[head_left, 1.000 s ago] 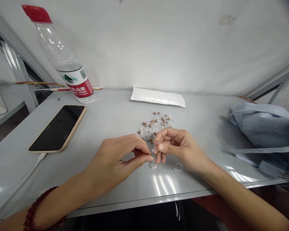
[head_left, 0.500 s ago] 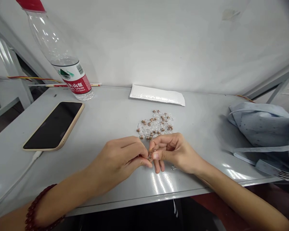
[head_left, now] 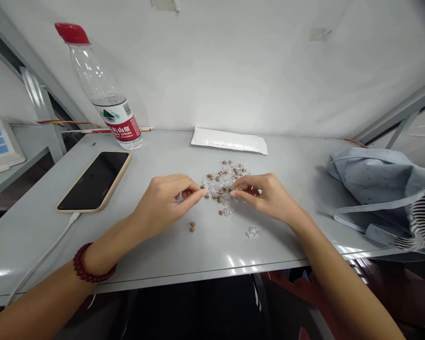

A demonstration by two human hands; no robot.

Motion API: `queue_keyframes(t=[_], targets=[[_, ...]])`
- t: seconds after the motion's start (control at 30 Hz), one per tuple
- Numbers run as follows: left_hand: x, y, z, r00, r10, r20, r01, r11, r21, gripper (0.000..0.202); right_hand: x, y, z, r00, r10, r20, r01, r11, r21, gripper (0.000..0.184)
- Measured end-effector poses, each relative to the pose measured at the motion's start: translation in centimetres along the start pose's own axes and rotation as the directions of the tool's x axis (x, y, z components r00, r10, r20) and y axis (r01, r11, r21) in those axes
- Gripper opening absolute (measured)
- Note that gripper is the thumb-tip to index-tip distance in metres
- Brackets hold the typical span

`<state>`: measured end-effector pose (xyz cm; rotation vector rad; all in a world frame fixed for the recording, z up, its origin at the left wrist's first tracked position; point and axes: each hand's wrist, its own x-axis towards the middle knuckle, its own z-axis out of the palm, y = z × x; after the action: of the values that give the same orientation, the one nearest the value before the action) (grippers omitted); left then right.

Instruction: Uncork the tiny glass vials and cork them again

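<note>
A loose pile of small clear plastic pieces with brown bead-like ends point(head_left: 219, 182) lies on the grey desk. At its left edge is my left hand point(head_left: 173, 196), thumb and forefinger pinched together; what they hold, if anything, is too small to make out. My right hand point(head_left: 265, 194) reaches into the pile's right side, its thumb and forefinger closed around something small beside a brown end. Two brown beads point(head_left: 192, 226) sit apart, below my left hand. Closer to the front edge, under my right hand, rests a clear plastic piece point(head_left: 252, 232).
A white packet point(head_left: 230, 140) lies behind the pile, near the wall. To the left are a phone point(head_left: 95, 182) on a white cable point(head_left: 44, 255) and a red-capped water bottle point(head_left: 116, 113). A pale blue cloth bag point(head_left: 371, 184) rests at the right.
My hands were together in front of the pile, fingering a small clear piece. They have parted and moved forward to the pile, uncovering the two brown beads. The view has shifted somewhat.
</note>
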<state>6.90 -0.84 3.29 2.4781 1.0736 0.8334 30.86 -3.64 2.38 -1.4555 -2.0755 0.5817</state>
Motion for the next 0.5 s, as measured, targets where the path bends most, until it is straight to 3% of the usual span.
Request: queue_keyframes(t=[0.1,0.27,0.5], targets=[[0.0,0.1,0.1,1.000,-0.004,0.029,0.003,0.999,0.033,0.027,0.1,0.4,0.0,0.999,-0.025,0.042,0.028,0.997,-0.070,0.018],[-0.3,-0.1,0.6,0.997,0.024,0.073,-0.027,0.999,0.042,0.028,0.2,0.6,0.5,0.995,-0.097,-0.037,0.090,0.983,-0.159,0.014],[-0.6,-0.7,1.9,0.989,0.107,0.101,-0.106,0.994,-0.009,0.020,0.4,0.5,1.2,0.981,-0.183,0.071,0.194,0.956,-0.219,0.019]])
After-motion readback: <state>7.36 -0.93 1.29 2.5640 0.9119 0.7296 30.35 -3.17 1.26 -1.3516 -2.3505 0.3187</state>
